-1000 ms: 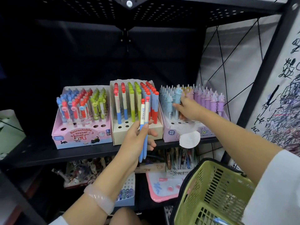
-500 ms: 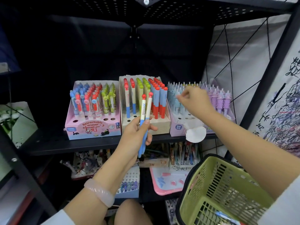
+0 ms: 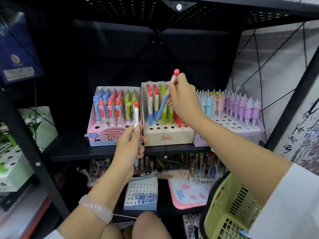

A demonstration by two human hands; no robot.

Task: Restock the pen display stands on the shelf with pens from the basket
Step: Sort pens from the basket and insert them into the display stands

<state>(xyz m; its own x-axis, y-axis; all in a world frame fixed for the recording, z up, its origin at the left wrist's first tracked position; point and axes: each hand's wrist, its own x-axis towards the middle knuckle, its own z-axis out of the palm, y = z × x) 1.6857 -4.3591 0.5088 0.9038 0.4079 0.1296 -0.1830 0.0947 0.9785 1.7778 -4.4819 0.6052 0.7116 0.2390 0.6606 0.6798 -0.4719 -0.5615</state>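
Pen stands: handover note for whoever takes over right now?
Right hand grips a red-capped blue pen, tilted, tip at the beige middle stand, not yet upright in a hole.
Left hand holds one more matching pen upright in front of the pink stand.
Done: most rows filled in all three stands.
Left: seat both pens; front holes are still open in each stand. Green basket hangs on the right arm; at least one pen shows inside.

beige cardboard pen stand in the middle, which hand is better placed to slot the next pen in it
Right. The right hand already holds a red-capped blue pen tilted over the beige cardboard stand, tip near the holes. The left hand holds its red-capped white pen upright, in front of the stand's left edge.
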